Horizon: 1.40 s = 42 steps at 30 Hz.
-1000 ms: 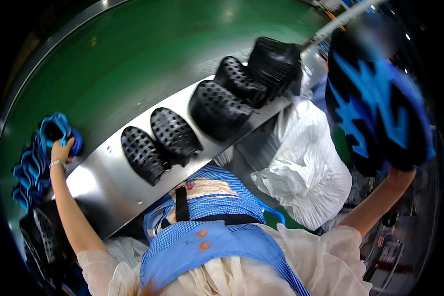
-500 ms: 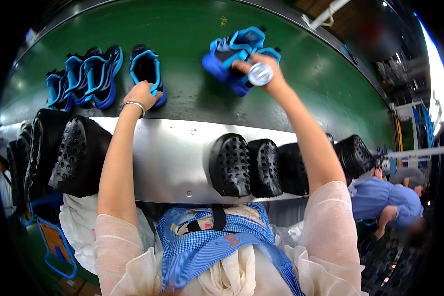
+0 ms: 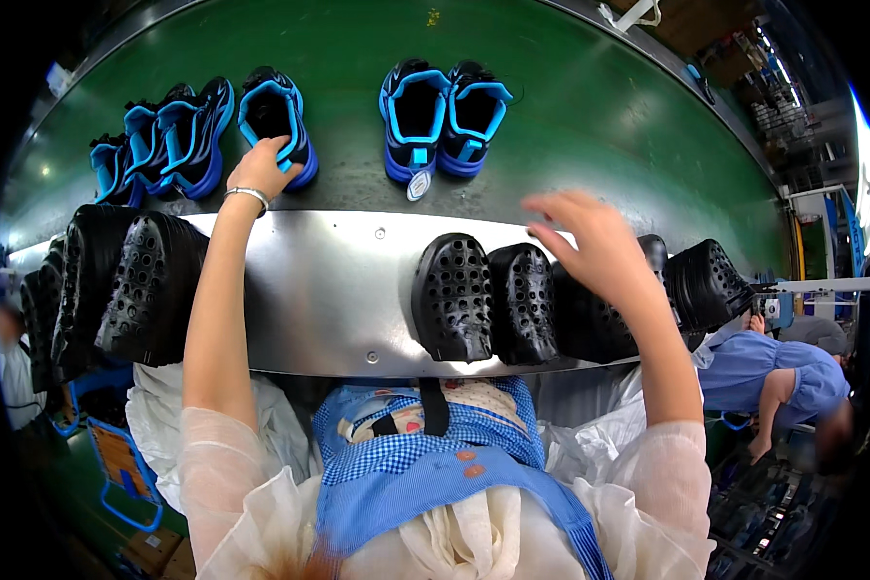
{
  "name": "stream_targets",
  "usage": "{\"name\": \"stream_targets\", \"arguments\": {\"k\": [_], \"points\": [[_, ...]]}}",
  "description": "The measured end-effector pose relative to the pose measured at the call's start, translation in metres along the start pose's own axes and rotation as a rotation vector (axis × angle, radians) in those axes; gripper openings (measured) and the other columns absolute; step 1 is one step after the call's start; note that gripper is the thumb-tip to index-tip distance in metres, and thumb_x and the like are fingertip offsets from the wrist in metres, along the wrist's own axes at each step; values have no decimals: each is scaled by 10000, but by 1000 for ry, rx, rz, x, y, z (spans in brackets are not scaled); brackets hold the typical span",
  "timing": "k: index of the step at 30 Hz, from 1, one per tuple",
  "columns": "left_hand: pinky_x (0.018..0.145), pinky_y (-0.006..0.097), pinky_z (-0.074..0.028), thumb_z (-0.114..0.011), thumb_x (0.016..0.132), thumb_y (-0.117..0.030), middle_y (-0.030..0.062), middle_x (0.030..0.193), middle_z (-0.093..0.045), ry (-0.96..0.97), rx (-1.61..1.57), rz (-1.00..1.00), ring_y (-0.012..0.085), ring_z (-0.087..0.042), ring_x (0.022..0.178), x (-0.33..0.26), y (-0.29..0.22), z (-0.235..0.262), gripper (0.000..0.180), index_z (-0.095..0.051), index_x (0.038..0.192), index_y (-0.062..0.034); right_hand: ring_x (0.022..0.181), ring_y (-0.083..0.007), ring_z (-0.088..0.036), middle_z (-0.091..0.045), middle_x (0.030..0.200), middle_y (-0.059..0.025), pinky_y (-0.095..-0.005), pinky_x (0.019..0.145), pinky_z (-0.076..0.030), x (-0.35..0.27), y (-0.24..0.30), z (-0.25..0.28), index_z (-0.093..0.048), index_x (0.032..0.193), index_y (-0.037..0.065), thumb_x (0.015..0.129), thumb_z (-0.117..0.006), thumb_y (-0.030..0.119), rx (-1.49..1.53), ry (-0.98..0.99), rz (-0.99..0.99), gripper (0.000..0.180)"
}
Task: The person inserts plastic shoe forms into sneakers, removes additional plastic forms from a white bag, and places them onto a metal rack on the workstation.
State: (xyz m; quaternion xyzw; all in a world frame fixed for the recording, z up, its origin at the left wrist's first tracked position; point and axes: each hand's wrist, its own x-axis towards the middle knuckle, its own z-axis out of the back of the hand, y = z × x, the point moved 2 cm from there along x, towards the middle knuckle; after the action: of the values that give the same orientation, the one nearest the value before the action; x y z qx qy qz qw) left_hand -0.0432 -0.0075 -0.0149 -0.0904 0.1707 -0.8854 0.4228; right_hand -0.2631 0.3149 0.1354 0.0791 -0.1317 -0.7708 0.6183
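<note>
My left hand [image 3: 264, 168] is closed on the heel of a single black-and-blue sneaker [image 3: 300, 114], which stands toe-away on the green work surface. To its right a pair of matching sneakers stands side by side, a left sneaker [image 3: 393, 130] and a right sneaker [image 3: 498, 97]. An oval tag [image 3: 419, 185] hangs at the heel of the left one. My right hand [image 3: 585, 232], slightly blurred, is open and holds nothing. It hovers above the metal ledge, nearer me than the pair and over the black clog-shaped pieces with round holes [image 3: 522, 300].
Several more sneakers [image 3: 188, 140] stand in a row at the left. Further black perforated pieces [image 3: 140, 290] line the left of the metal ledge [image 3: 333, 290]. A person in blue [image 3: 768, 377] is at the right. A blue-framed chair [image 3: 121, 459] stands at lower left.
My right hand has let go of the sneaker pair and drawn back toward me and rightward. The pair, tilted before, now stands straight on the surface. My left hand stays at its sneaker.
</note>
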Motion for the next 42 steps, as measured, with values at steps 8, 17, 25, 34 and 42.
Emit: {"name": "stream_targets", "arguments": {"k": [8, 17, 25, 34, 42], "points": [[934, 358, -411, -679, 761, -198, 105, 1262, -499, -200, -205, -579, 290, -497, 1109, -26, -128, 3, 495, -512, 1211, -77, 746, -260, -623, -646, 841, -104, -323, 660, -496, -96, 17, 18, -649, 898, 31, 741, -662, 67, 203, -191, -127, 161], [610, 272, -442, -653, 803, -219, 60, 758, -583, 60, -455, -309, 125, -523, 641, 26, -140, -11, 256, -602, 953, -18, 709, -231, -619, -651, 833, -90, -308, 628, -490, -117, 12, 3, -655, 883, 35, 713, -669, 19, 226, -287, -170, 171], [601, 267, -480, -621, 809, -357, 74, 744, -622, 206, -551, -182, 140, -600, 637, 49, -137, 13, 382, -625, 980, -16, 689, -227, -614, -647, 819, -90, -308, 609, -486, -113, 6, -13, -655, 872, 33, 713, -671, 19, 241, -293, -169, 160], [716, 365, -471, -628, 798, -324, 125, 903, -629, 31, -289, -326, 319, -589, 836, 21, -144, -19, 326, -616, 964, -45, 708, -235, -615, -645, 817, -92, -308, 626, -486, -126, 5, -1, -651, 870, 28, 717, -668, 13, 157, -353, -182, 155], [763, 323, -478, -624, 796, -130, 104, 1172, -499, -117, -263, -444, 237, -557, 853, -17, -131, -29, 466, -496, 1244, -140, 749, -208, -628, -649, 848, -99, -278, 669, -485, -197, -47, 67, -651, 892, 18, 782, -614, 3, -181, -751, -481, 117]]}}
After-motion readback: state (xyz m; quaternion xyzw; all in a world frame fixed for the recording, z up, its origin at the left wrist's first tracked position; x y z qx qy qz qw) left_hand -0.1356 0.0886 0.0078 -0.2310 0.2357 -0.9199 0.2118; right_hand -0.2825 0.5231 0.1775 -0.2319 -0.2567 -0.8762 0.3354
